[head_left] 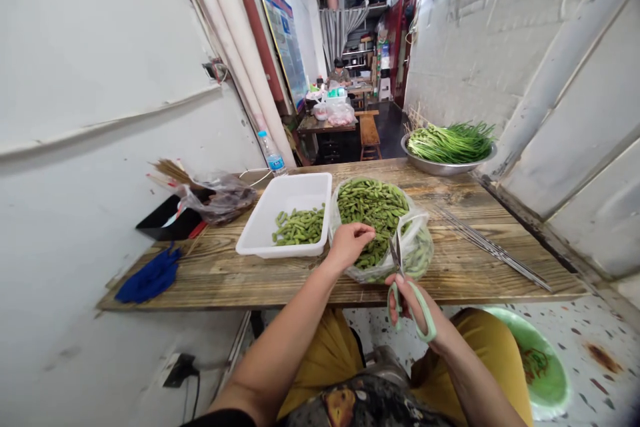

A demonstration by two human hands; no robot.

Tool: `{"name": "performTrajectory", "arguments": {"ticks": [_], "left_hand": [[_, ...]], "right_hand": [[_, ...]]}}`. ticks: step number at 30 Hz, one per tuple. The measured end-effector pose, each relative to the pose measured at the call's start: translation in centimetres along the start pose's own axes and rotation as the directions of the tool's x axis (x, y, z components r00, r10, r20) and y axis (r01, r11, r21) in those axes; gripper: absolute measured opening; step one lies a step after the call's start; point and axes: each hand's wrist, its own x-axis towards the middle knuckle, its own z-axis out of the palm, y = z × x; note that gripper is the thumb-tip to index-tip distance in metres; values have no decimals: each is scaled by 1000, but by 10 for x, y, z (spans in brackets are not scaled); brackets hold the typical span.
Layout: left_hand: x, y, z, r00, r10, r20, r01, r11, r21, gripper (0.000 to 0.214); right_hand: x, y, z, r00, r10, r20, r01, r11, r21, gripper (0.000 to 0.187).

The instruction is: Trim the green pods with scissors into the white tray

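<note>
My left hand (349, 245) hovers over the near left side of a clear plastic bag (416, 225) full of green edamame pods (373, 203). Its thumb and fingers are pinched together; whatever lies between them is too small to make out. In my right hand (415, 300) is a pair of scissors (398, 265) with pale green handles, blades pointing up and slightly parted at the bag's near edge. Left of the bag stands a white plastic tray (280, 252), with a smaller heap of pods (301, 227) toward its near right corner.
Metal skewers (493, 243) lie on the wooden table (215, 280) at right, below a metal bowl of green stalks (447, 163). A water bottle (273, 157), black box (160, 220) and blue cloth (150, 275) are left. A green basin (545, 360) sits on the floor.
</note>
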Motion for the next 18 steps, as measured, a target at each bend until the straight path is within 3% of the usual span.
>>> {"name": "performTrajectory", "arguments": {"ticks": [3,8,12,18], "left_hand": [[-6,-1,-4,995,-55,-83,38,981,-188,15],[-17,6,-8,987,-149,-66,104,887,-449,20],[-22,13,-9,985,-174,4,154,861,-485,28],[-25,15,-9,990,-136,29,136,895,-425,27]], "right_hand": [[3,0,6,1000,15,27,-13,998,-57,54],[12,1,13,995,-15,94,26,993,-111,49],[17,-3,18,994,-37,99,45,996,-82,48],[16,-14,21,990,-119,71,128,984,-124,46]]}}
